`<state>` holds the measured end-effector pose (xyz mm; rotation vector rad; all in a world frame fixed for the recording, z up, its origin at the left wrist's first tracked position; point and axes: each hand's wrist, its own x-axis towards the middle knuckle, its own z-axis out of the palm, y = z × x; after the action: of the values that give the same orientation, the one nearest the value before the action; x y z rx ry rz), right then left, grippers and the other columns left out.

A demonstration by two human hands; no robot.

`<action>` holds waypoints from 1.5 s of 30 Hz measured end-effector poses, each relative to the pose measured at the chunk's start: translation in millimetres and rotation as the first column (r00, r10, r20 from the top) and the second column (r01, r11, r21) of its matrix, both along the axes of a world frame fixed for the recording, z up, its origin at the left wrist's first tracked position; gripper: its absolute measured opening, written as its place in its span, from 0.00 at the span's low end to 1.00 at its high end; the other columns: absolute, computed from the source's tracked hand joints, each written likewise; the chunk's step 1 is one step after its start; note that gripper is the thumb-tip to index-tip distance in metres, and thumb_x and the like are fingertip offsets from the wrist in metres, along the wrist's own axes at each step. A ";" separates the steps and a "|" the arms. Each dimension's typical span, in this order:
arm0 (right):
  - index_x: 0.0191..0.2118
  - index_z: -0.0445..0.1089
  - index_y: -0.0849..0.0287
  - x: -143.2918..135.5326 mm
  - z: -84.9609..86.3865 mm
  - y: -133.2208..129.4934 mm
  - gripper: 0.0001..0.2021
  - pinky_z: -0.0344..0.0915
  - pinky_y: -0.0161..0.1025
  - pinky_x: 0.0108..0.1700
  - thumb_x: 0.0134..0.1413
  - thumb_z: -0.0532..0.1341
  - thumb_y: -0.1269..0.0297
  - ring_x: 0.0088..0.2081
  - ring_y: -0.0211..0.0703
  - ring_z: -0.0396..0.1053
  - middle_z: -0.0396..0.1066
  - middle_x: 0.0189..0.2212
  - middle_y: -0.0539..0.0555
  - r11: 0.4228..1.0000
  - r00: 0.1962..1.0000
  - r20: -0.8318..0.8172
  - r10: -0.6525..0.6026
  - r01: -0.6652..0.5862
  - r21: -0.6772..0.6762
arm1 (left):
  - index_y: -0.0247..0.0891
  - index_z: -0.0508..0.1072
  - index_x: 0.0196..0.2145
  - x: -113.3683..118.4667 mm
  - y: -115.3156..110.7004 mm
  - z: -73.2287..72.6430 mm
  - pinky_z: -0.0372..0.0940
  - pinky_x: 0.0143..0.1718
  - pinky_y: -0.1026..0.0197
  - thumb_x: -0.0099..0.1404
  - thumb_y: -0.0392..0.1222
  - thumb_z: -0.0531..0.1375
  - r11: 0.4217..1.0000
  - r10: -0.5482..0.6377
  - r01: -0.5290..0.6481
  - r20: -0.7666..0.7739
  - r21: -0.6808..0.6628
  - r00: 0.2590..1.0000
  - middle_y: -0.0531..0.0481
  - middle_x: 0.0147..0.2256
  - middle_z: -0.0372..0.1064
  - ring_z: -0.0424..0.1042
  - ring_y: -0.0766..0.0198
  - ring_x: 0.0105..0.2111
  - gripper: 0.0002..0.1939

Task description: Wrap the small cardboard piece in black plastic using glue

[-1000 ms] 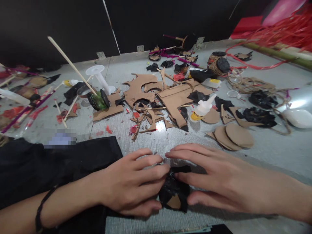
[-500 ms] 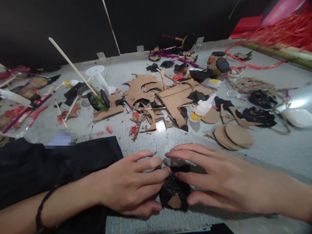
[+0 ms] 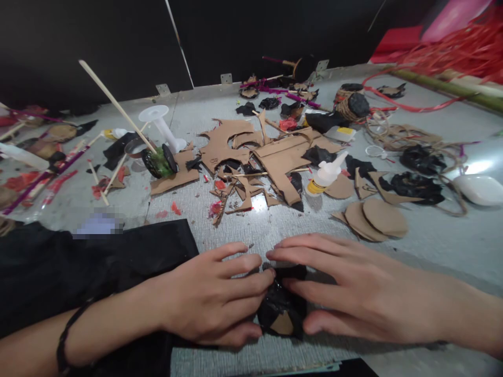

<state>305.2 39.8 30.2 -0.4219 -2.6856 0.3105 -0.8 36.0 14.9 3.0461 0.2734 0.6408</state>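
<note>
A small piece of cardboard partly covered in shiny black material [image 3: 281, 306] lies on the grey surface between my hands, with bare brown card showing near its front edge. My left hand [image 3: 220, 296] rests at its left side, fingers stretched and a fingertip pressing the black material near the middle. From the right, my right hand [image 3: 349, 288] reaches over with spread fingers; its fingertips touch or hover at the edge, and I cannot tell which. Neither hand is wrapped around the piece. Some of its left side is hidden under my fingers.
Cardboard scraps [image 3: 275, 157] spread across the middle. A white glue bottle [image 3: 324, 175] stands near round cardboard discs [image 3: 377, 220]. Black cloth [image 3: 157, 246] lies at left, behind it a stick in a green-and-black spool [image 3: 159, 161]. Red plastic strips [image 3: 451, 52] heap at back right.
My right hand's fingers have shifted very slightly over the black-covered piece. My left hand stays in almost the same position, and the surroundings look unchanged.
</note>
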 end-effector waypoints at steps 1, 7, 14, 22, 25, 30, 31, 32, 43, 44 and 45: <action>0.47 0.84 0.62 -0.1 -0.2 0.2 0.23 0.71 0.48 0.70 0.82 0.56 0.51 0.65 0.55 0.74 0.80 0.60 0.63 1.000 1.000 -0.002 0.001 -0.001 0.004 | 0.34 0.84 0.46 0.2 0.0 0.2 0.65 0.64 0.51 0.87 0.49 0.52 1.000 -0.001 0.001 0.001 0.003 1.000 0.46 0.55 0.84 0.74 0.53 0.56 0.23; 0.45 0.83 0.61 -2.4 0.6 -0.4 0.22 0.70 0.46 0.71 0.82 0.57 0.51 0.67 0.53 0.74 0.80 0.61 0.62 1.000 1.000 -0.009 0.008 -0.007 0.008 | 0.35 0.85 0.46 0.0 -0.4 1.1 0.66 0.64 0.51 0.87 0.49 0.53 1.000 0.006 -0.006 -0.012 0.029 1.000 0.47 0.56 0.84 0.74 0.54 0.55 0.23; 0.47 0.80 0.61 1.9 7.0 -1.3 0.12 0.76 0.46 0.65 0.79 0.62 0.60 0.60 0.50 0.78 0.83 0.55 0.62 0.994 0.986 -0.141 -0.091 0.099 0.055 | 0.36 0.84 0.46 -0.6 -0.8 -0.2 0.67 0.63 0.52 0.86 0.49 0.54 1.000 0.009 -0.009 -0.003 0.018 1.000 0.47 0.56 0.84 0.75 0.55 0.55 0.22; 0.44 0.77 0.59 0.9 2.7 0.0 0.04 0.79 0.43 0.60 0.71 0.64 0.73 0.52 0.48 0.82 0.83 0.51 0.60 0.958 0.931 -0.239 -0.275 0.287 0.014 | 0.37 0.84 0.45 0.7 -1.4 0.2 0.67 0.62 0.51 0.86 0.49 0.53 0.999 0.000 0.000 -0.008 0.053 1.000 0.48 0.55 0.84 0.75 0.55 0.53 0.22; 0.44 0.76 0.59 2.0 1.9 0.3 0.04 0.78 0.44 0.60 0.73 0.64 0.72 0.53 0.49 0.81 0.82 0.52 0.61 0.960 0.937 -0.221 -0.271 0.279 0.007 | 0.37 0.84 0.45 0.9 -3.0 -0.2 0.67 0.63 0.50 0.86 0.49 0.53 0.996 -0.004 0.006 -0.018 0.085 1.000 0.48 0.56 0.83 0.75 0.55 0.54 0.22; 0.40 0.78 0.59 1.4 5.3 -3.0 0.11 0.76 0.44 0.56 0.78 0.62 0.64 0.49 0.47 0.78 0.80 0.49 0.60 0.996 0.989 -0.128 -0.078 0.071 -0.054 | 0.37 0.84 0.46 1.0 -4.1 -2.0 0.66 0.67 0.50 0.85 0.50 0.55 0.993 0.001 0.002 -0.030 0.117 1.000 0.46 0.57 0.82 0.74 0.55 0.56 0.21; 0.39 0.78 0.58 0.7 6.0 -4.1 0.14 0.76 0.42 0.52 0.79 0.61 0.62 0.45 0.45 0.77 0.79 0.46 0.58 0.996 0.994 -0.098 -0.043 0.034 -0.085 | 0.37 0.84 0.46 1.0 -4.2 -2.3 0.66 0.68 0.50 0.85 0.50 0.55 0.994 0.002 0.000 -0.025 0.113 1.000 0.45 0.57 0.82 0.75 0.55 0.56 0.21; 0.39 0.79 0.58 0.0 6.6 -5.1 0.16 0.75 0.41 0.47 0.80 0.59 0.61 0.42 0.43 0.75 0.78 0.43 0.57 0.993 0.997 -0.071 -0.018 0.009 -0.115 | 0.37 0.84 0.45 1.0 -4.3 -2.4 0.65 0.68 0.49 0.85 0.50 0.55 0.994 0.002 0.000 -0.019 0.110 1.000 0.45 0.57 0.82 0.75 0.54 0.56 0.21; 0.41 0.79 0.58 0.8 1.7 -5.8 0.17 0.73 0.44 0.48 0.82 0.58 0.56 0.43 0.47 0.74 0.77 0.43 0.57 0.989 1.000 -0.010 0.008 -0.009 -0.145 | 0.36 0.84 0.46 0.5 -5.4 -2.7 0.68 0.64 0.49 0.85 0.50 0.55 0.995 -0.001 0.003 -0.019 0.103 1.000 0.45 0.57 0.83 0.74 0.54 0.56 0.20; 0.41 0.79 0.58 0.8 1.6 -5.7 0.18 0.74 0.45 0.49 0.82 0.57 0.56 0.44 0.48 0.75 0.77 0.44 0.57 0.989 1.000 -0.005 0.008 -0.008 -0.149 | 0.36 0.84 0.46 0.5 -5.3 -2.5 0.68 0.64 0.49 0.85 0.49 0.55 0.995 -0.002 0.003 -0.019 0.101 1.000 0.44 0.57 0.83 0.74 0.54 0.56 0.20; 0.42 0.79 0.58 0.7 1.7 -5.4 0.18 0.74 0.45 0.50 0.82 0.57 0.56 0.45 0.48 0.75 0.77 0.45 0.58 0.988 1.000 0.000 0.010 -0.010 -0.156 | 0.36 0.84 0.46 0.4 -5.2 -2.2 0.67 0.64 0.49 0.85 0.49 0.54 0.995 -0.002 0.004 -0.019 0.099 1.000 0.44 0.57 0.83 0.75 0.54 0.56 0.21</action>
<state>305.9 34.4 31.9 -0.4548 -2.6744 0.5262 -0.4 30.7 12.7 3.1481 0.2438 0.6448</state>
